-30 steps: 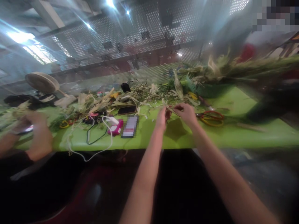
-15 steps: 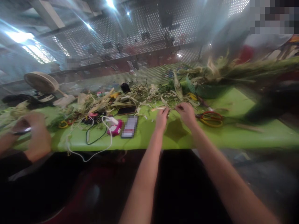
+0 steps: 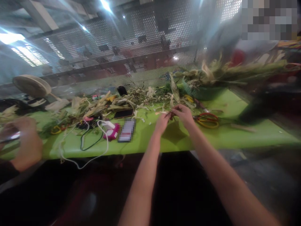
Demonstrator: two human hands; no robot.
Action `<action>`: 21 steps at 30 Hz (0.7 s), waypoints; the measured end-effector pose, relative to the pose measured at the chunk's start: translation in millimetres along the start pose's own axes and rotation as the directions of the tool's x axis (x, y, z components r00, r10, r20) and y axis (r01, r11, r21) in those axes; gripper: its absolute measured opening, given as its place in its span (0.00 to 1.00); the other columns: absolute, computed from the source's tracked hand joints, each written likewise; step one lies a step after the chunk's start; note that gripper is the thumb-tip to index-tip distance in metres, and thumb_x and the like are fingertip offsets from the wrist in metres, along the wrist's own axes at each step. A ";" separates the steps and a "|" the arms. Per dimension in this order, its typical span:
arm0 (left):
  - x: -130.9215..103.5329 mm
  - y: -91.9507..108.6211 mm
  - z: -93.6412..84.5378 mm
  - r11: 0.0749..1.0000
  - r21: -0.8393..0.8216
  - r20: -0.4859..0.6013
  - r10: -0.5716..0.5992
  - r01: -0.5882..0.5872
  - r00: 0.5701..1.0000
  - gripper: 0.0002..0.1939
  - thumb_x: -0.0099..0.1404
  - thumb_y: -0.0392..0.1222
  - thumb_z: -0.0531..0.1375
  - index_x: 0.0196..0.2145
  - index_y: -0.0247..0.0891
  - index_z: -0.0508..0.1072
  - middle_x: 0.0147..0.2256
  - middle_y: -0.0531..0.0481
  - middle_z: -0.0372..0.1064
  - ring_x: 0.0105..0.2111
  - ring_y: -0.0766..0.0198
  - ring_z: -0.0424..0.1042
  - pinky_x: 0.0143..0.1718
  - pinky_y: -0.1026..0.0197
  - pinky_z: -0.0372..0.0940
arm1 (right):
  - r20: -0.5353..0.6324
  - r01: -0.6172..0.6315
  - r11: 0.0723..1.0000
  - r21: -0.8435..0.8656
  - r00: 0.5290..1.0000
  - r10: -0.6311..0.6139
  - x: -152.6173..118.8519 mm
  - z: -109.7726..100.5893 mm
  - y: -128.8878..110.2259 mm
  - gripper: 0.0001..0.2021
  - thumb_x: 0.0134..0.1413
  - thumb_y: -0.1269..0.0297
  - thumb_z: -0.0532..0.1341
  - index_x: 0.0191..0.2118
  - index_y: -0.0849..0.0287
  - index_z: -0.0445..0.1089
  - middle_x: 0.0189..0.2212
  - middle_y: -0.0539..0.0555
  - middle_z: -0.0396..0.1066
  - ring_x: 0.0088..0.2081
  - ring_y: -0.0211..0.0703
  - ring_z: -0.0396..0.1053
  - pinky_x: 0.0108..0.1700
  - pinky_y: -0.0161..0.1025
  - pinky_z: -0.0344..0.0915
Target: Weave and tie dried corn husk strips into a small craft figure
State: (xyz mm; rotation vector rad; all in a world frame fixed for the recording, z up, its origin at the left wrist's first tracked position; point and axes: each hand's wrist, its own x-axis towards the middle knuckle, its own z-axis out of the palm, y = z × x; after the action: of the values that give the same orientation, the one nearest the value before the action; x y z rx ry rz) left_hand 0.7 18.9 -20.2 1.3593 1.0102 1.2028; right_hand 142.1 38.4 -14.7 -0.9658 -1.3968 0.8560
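Note:
Over the green table [image 3: 141,146], my left hand [image 3: 162,121] is closed on a thin pale husk strip [image 3: 162,112] whose end sticks out to the left. My right hand [image 3: 183,113] meets it at the fingertips, its fingers pinched together; whatever lies between them is too small to make out. Red-and-yellow-handled scissors [image 3: 207,120] lie just right of my right hand. Behind both hands a pale green corn husk [image 3: 174,89] stands up from a heap of husk scraps [image 3: 149,93].
Left of my hands are a phone [image 3: 127,130], a dark phone [image 3: 123,113], a pink power adapter [image 3: 111,131] and white cable. Another person's hands [image 3: 29,138] hold a device at far left. A fan [image 3: 31,85] and green basket [image 3: 203,91] stand farther back.
My hands have come together; the right hand was apart from the left before. The whole view has shifted slightly, with the table items appearing farther left.

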 end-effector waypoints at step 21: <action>7.8 -9.3 -4.4 0.938 -0.344 -0.212 -0.049 -0.027 0.976 0.16 0.58 0.51 0.66 0.34 0.34 0.75 0.24 0.55 0.62 0.22 0.73 0.55 0.25 0.66 0.51 | 0.023 0.272 0.814 -0.513 0.952 -0.304 -11.6 -1.6 -12.1 0.12 0.54 0.54 0.64 0.28 0.57 0.74 0.30 0.54 0.72 0.37 0.48 0.65 0.43 0.44 0.58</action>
State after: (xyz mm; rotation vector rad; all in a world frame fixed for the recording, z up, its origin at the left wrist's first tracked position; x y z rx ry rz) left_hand -2.1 28.4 -28.4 0.9598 0.9013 1.4671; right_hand 142.7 23.0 -8.1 -1.1228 -1.7068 0.2170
